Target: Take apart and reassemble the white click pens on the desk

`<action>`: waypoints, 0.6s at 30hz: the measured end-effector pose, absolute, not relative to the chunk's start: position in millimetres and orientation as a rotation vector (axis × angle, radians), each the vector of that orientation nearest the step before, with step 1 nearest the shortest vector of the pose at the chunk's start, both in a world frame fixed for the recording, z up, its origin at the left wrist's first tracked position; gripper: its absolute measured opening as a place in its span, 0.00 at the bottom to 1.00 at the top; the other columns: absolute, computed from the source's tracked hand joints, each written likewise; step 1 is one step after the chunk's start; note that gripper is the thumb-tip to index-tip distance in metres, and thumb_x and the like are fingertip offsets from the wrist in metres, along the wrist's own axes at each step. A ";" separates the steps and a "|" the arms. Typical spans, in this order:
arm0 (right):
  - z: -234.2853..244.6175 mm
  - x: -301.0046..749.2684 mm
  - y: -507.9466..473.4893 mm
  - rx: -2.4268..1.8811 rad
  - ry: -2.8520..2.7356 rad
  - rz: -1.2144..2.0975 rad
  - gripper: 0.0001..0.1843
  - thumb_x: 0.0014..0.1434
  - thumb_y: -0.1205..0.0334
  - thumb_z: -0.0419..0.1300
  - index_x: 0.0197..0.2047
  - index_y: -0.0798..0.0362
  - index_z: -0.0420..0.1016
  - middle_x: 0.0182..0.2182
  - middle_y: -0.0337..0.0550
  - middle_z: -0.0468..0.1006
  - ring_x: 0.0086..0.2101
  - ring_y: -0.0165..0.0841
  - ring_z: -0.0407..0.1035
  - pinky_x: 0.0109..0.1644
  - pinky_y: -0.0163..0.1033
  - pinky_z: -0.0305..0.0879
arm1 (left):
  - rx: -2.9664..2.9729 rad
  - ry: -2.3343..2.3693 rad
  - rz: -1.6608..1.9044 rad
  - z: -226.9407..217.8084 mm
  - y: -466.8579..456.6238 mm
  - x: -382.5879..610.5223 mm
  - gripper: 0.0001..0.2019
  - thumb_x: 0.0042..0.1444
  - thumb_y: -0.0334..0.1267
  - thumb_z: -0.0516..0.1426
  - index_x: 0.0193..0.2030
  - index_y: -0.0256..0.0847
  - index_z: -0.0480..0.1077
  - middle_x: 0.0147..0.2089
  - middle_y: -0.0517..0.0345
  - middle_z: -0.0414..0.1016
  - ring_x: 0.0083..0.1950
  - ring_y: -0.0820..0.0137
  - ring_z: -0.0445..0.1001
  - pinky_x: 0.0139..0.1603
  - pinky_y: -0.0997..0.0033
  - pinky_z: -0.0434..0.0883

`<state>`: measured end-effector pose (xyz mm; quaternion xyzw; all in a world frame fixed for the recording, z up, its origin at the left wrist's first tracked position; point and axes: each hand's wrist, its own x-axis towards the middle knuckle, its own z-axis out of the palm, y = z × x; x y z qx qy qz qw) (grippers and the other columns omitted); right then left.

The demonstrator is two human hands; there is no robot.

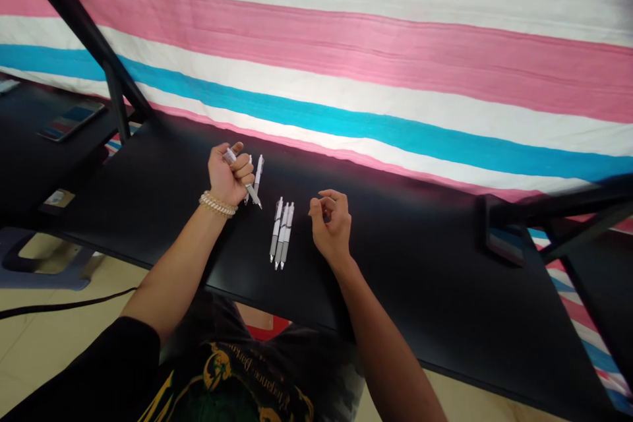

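My left hand [229,173] is closed around a white-and-grey pen [252,195], whose tip points down and to the right. Its other end sticks out near my thumb. Just beyond those fingers, another white pen [258,175] lies on the table, and one more beside it is mostly hidden by my hand. Three similar pens [282,235] lie side by side between my hands, their grey grips and tips toward me. To the right of that group is my right hand [332,224], loosely curled, with a gap between thumb and fingers and nothing visible in it.
The black table [405,264] stretches to both sides. Striped cloth [346,66] hangs along its back edge. Black metal supports stand at left [84,33] and right [539,211]. A flat dark object [72,120] lies on the neighbouring left table, above a grey plastic stool [44,267].
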<state>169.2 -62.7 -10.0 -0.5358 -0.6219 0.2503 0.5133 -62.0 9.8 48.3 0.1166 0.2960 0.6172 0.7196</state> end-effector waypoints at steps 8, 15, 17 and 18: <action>10.5 183.0 -65.3 -1.216 -1.808 1.214 0.17 0.63 0.52 0.62 0.50 0.50 0.66 0.19 0.29 0.72 0.18 0.26 0.63 0.25 0.32 0.59 | 0.276 0.777 1.548 57.3 17.9 -104.1 0.15 0.63 0.47 0.49 0.31 0.41 0.67 0.15 0.69 0.45 0.14 0.79 0.43 0.15 0.75 0.42; 20.1 192.3 -70.5 -1.087 -2.087 1.562 0.11 0.61 0.54 0.64 0.42 0.52 0.78 0.18 0.32 0.74 0.17 0.25 0.63 0.23 0.29 0.57 | 0.359 0.992 1.529 44.4 27.9 -97.4 0.20 0.62 0.61 0.49 0.35 0.44 0.61 0.19 0.67 0.58 0.15 0.78 0.51 0.18 0.76 0.47; 15.7 188.2 -71.0 -1.105 -2.144 1.400 0.09 0.61 0.56 0.64 0.35 0.52 0.79 0.15 0.30 0.69 0.17 0.24 0.60 0.23 0.29 0.53 | 0.400 1.104 1.554 35.8 31.7 -91.7 0.19 0.60 0.61 0.53 0.38 0.46 0.62 0.22 0.64 0.65 0.17 0.77 0.60 0.19 0.76 0.52; 13.2 186.3 -71.0 -1.121 -2.164 1.316 0.09 0.60 0.57 0.64 0.32 0.52 0.78 0.15 0.30 0.67 0.17 0.24 0.58 0.22 0.29 0.51 | 0.420 1.130 1.553 31.1 33.5 -89.4 0.17 0.59 0.58 0.56 0.39 0.46 0.62 0.24 0.63 0.68 0.19 0.76 0.64 0.20 0.77 0.55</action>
